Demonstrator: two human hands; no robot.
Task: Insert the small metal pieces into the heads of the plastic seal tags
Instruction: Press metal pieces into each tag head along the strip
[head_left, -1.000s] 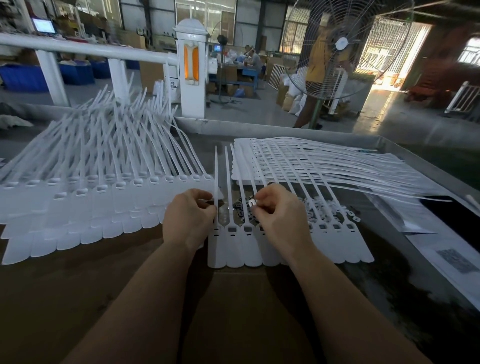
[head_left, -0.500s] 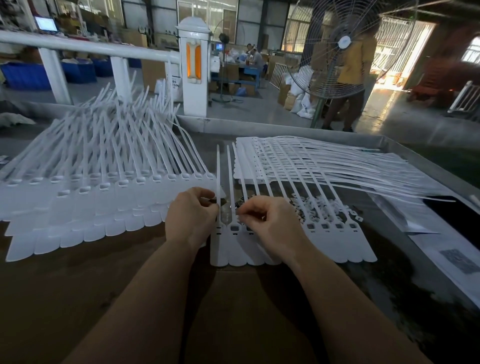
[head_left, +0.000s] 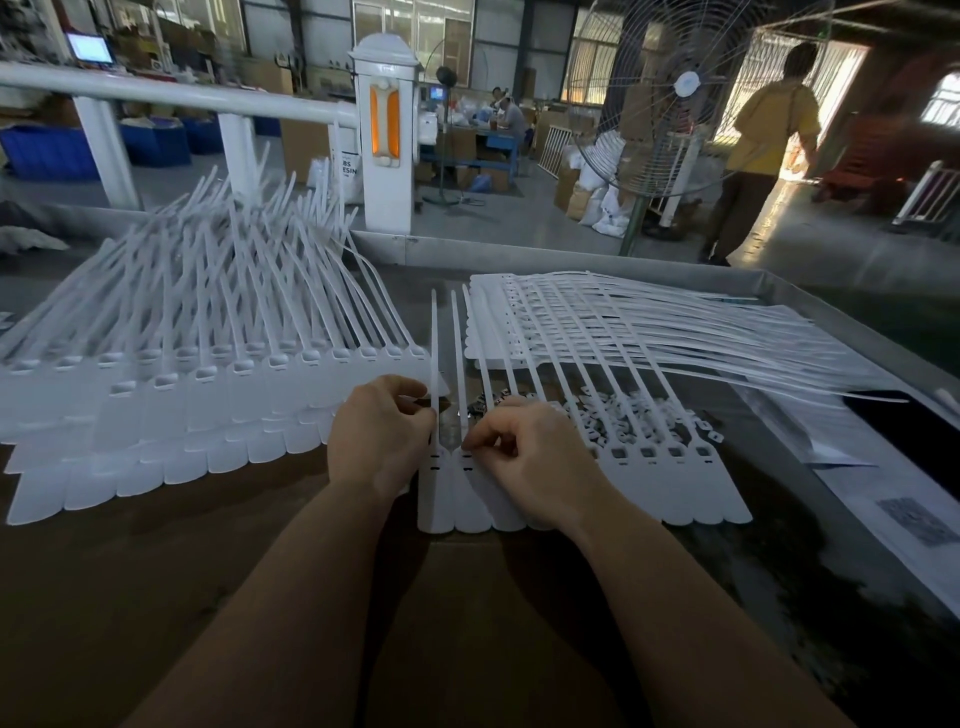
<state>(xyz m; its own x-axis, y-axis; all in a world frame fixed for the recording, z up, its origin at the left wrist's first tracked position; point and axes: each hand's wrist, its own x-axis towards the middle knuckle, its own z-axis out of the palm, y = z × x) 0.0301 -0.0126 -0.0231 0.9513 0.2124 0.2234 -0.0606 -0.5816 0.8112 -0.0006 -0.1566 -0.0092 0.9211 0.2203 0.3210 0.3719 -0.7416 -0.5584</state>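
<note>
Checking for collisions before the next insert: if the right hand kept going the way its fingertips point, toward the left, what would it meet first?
Probably the left hand. The right hand points its fingertips leftward over the row of white plastic seal tags; only two tag heads separate the hands, though depth is unclear.

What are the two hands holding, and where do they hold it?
The left hand pinches a tag's strap just above its head. The right hand has its fingertips pinched at the next tag's head; any metal piece there is hidden.
</note>
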